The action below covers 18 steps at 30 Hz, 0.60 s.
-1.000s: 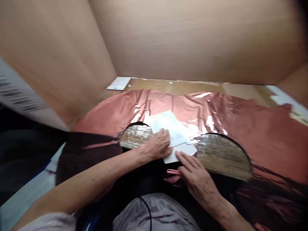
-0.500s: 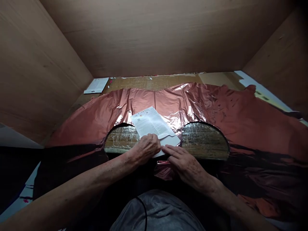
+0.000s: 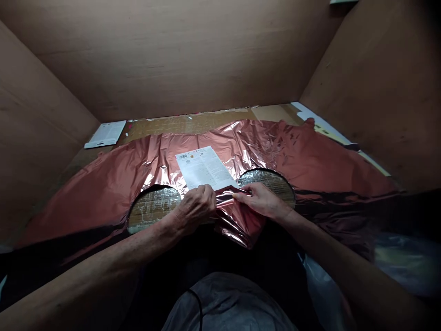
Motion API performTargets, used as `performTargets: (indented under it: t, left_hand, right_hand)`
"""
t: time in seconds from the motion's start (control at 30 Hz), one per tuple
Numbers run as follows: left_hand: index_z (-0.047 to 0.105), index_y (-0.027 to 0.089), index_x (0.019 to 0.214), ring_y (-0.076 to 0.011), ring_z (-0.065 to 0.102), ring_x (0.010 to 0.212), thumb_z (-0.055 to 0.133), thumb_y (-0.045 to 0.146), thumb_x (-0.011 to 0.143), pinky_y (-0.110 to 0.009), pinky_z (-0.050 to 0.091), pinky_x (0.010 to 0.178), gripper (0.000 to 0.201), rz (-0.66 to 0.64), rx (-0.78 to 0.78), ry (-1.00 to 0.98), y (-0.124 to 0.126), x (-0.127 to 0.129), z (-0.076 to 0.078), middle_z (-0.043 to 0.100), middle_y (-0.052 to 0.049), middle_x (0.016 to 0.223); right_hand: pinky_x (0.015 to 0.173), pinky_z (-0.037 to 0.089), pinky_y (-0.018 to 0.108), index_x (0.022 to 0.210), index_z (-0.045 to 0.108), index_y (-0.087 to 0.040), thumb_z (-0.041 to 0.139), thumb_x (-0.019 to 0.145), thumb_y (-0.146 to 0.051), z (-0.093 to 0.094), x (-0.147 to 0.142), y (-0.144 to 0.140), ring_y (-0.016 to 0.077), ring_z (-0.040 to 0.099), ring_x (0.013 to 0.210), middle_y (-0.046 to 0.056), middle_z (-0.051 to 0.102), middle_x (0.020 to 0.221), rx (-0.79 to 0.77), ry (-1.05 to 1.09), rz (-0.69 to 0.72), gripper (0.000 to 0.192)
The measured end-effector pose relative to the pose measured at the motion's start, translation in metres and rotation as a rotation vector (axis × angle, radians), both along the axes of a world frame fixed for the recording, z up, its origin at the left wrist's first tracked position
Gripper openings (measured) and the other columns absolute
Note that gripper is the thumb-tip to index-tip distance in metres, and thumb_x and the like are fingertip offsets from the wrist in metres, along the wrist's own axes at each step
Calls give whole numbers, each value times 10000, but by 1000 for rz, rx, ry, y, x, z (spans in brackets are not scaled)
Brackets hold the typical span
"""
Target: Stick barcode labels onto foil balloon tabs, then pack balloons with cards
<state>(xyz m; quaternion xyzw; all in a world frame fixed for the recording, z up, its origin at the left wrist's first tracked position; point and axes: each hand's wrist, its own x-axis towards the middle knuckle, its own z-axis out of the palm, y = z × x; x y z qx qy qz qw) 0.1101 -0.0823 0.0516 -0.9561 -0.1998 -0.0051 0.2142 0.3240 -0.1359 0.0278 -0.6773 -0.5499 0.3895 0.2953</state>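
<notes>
A: What's the setting?
B: Inside a big cardboard box. Back wall (image 3: 179, 55), left wall (image 3: 37, 151), right wall (image 3: 379, 92), all plain brown.
A: Floor?
B: Cardboard floor (image 3: 193, 123) showing along the back edge (tape strips on it). White leaflet (image 3: 106, 134) lies in the back left corner.
A: Light?
B: Dim and warm. Brighter toward the back, dark shadow at the near edge.
</notes>
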Motion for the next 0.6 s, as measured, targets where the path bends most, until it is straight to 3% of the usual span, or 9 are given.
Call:
performTargets:
  t: [0.1,0.17,0.23,0.3,0.4,0.43,0.5,0.53,0.6]
  left_hand:
    - [607,137,832,-221,630,710,501,28,879,-313,475,575,159,31,-82,-204,-3,3,3,655,-74,804]
    - [612,144,949,-231,659,854,545,140,921,-335,532,712,73,114,-166,-534,-9,4,1,686,-97,953]
    - [573,145,1140,-263,651,1022,648,316,891,-388,542,856,311,263,-325,-930,-15,7,-4,667,-134,1132]
    - [512,142,1247,-276,664,1044,712,417,822,-402,555,865,544,386,-680,-1207,-20,12,-12,659,-153,1183]
    - [534,150,1173,-223,719,792,676,405,829,-318,570,681,451,452,-1263,-1353,-19,23,-26,735,-108,978]
    - [554,154,1125,-206,710,712,669,394,828,-292,552,633,399,484,-1310,-1391,-16,27,-30,744,-88,898]
    - [589,154,1036,-184,687,653,678,361,804,-257,515,602,324,587,-1193,-1497,-8,34,-37,739,-62,805]
    - [601,151,994,-178,681,652,685,345,789,-246,501,600,295,638,-1116,-1544,-5,36,-39,734,-57,789]
    - [598,144,933,-173,669,640,696,334,764,-235,481,583,272,708,-1064,-1623,-4,38,-41,721,-50,755]
  right_hand:
    - [557,368,238,731,632,-161,613,844,-489,-3,-6,-5,138,516,621,9,601,669,239,-64,-192,348]
    - [579,381,243,737,588,-174,597,865,-542,-8,-9,-13,138,503,631,3,583,671,387,-21,-305,389]
    - [587,396,247,764,567,-179,578,883,-578,-15,-8,-20,139,502,634,1,575,680,444,85,-359,417]
    - [589,415,248,810,573,-177,589,886,-584,-21,-5,-23,138,511,640,0,578,702,452,165,-358,414]
    - [601,461,270,840,585,-175,574,901,-594,-26,-1,-23,157,552,649,14,595,712,422,125,-339,424]
    - [632,495,296,874,600,-167,542,916,-605,-26,-1,-24,180,591,692,40,627,760,426,69,-337,443]
    - [795,550,398,1090,617,-126,504,928,-625,-27,-6,-30,266,655,942,154,672,1057,499,-114,-306,536]
    - [915,530,466,1256,564,-99,526,915,-629,-27,-10,-35,321,610,1138,218,601,1268,566,-229,-249,631]
    - [1102,394,563,1502,342,-87,618,892,-558,-28,-19,-47,380,360,1422,261,341,1543,730,-458,-56,819]
